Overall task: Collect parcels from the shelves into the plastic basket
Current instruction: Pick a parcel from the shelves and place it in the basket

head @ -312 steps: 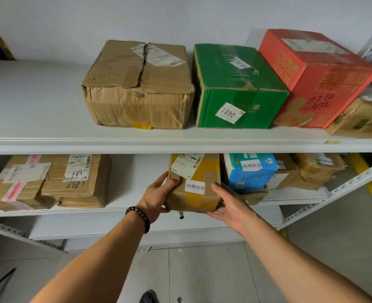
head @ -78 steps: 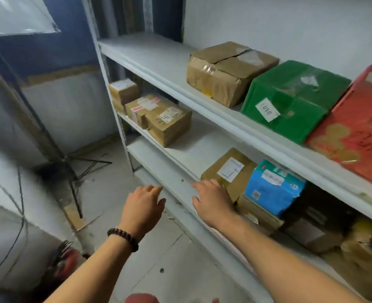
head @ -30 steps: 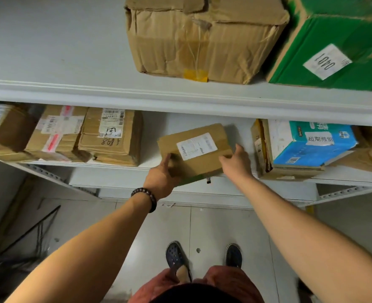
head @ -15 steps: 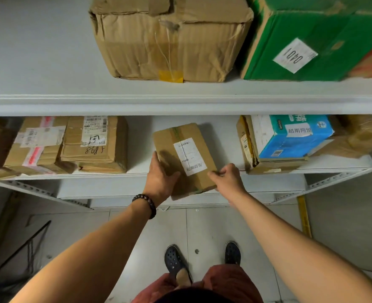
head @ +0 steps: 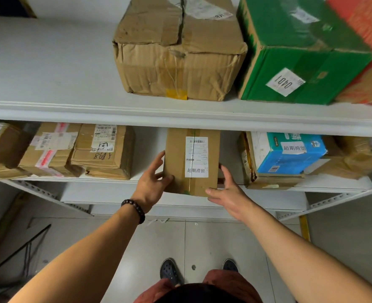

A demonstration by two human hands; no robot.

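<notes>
Parcel (head: pixel 176 158) lengthwise, front to back

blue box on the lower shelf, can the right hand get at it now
Probably yes: the blue box sits at the open front of the lower shelf, just right of the right hand, nothing between them.

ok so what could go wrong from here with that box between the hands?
1. The brown box overhangs the lower shelf, and the left hand and right hand flank it with straight fingers, no real grip; it may tip to the floor.
2. The upper shelf sits close above it; a steep lift could snag.
3. The blue box stands near on the right; the right hand could bump it.
</notes>
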